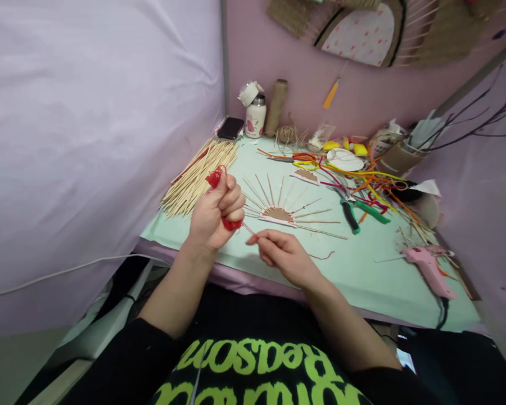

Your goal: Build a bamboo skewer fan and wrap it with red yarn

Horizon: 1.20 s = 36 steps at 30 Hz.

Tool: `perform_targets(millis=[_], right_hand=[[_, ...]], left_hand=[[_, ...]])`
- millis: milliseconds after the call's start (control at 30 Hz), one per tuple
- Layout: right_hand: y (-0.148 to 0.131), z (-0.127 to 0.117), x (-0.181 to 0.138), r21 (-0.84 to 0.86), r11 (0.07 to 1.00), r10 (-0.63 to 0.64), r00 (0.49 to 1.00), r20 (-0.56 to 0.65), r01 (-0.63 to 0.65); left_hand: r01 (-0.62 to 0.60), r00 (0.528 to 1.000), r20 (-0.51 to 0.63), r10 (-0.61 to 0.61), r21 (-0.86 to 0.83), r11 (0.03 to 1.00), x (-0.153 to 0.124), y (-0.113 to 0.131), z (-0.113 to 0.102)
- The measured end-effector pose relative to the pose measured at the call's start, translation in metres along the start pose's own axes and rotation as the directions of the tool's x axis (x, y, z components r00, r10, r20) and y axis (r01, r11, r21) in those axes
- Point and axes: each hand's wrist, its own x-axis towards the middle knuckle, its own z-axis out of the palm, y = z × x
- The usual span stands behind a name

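Observation:
My left hand (219, 211) is closed around a bundle of red thread (231, 224), which shows above the thumb and below the little finger. My right hand (284, 253) pinches strands of the same thread, stretched between the two hands. Both hands are raised over the table's front edge. Just beyond them lies a half-round cardboard piece (279, 216) with thin sticks fanning out from its curved edge. A short red strand (322, 256) rests on the table to the right of my right hand.
A pile of thin sticks (185, 183) lies at left. Green-handled pliers (351, 216), scissors (306, 165) and coloured cords (371, 174) sit at centre right. A pink glue gun (430, 270) lies at right. A white bottle (255, 119) and phone (231, 128) stand at the back.

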Motion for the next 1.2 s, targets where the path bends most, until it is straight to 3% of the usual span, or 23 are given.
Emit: perform_targets(millis=[100, 233, 300, 400, 500, 633, 767, 933, 1200], right_hand=[[-0.011, -0.022, -0.027, -0.271, 0.962, -0.007, 0.992, -0.122, -0.027], [-0.034, -0.044, -0.055, -0.616, 0.788, -0.157, 0.971, -0.178, 0.014], [-0.046, -0.048, -0.062, -0.727, 0.684, -0.238, 0.961, -0.14, 0.064], [-0.064, -0.049, -0.066, -0.833, 0.529, -0.269, 0.963, 0.02, 0.165], [-0.083, -0.048, -0.062, -0.875, 0.409, -0.228, 0.957, 0.178, 0.26], [-0.104, -0.044, -0.046, -0.893, 0.314, -0.248, 0.935, 0.251, 0.323], [-0.112, -0.037, -0.026, -0.936, 0.213, -0.229, 0.945, 0.232, 0.281], [-0.11, -0.031, -0.01, -0.978, 0.097, -0.215, 0.963, 0.163, 0.187], [-0.105, -0.036, -0.008, -0.993, 0.082, -0.224, 0.972, 0.068, 0.088]], left_hand=[[-0.047, 0.999, -0.023, 0.046, -0.029, 0.998, 0.003, 0.008, -0.015], [-0.042, 0.999, -0.021, 0.04, -0.071, 0.997, 0.007, 0.006, -0.023], [0.003, 1.0, -0.02, -0.005, -0.076, 0.997, 0.008, 0.002, -0.022], [0.071, 0.997, 0.006, -0.071, -0.042, 0.997, 0.009, -0.007, -0.017], [0.107, 0.994, 0.025, -0.108, 0.033, 0.994, 0.01, -0.015, -0.014], [0.186, 0.974, 0.111, -0.197, 0.107, 0.977, 0.012, -0.023, -0.017], [0.266, 0.934, 0.206, -0.292, 0.145, 0.953, 0.015, -0.033, -0.02], [0.325, 0.911, 0.19, -0.365, 0.214, 0.921, 0.015, -0.043, -0.018], [0.364, 0.886, 0.169, -0.433, 0.326, 0.873, 0.011, -0.047, -0.014]])
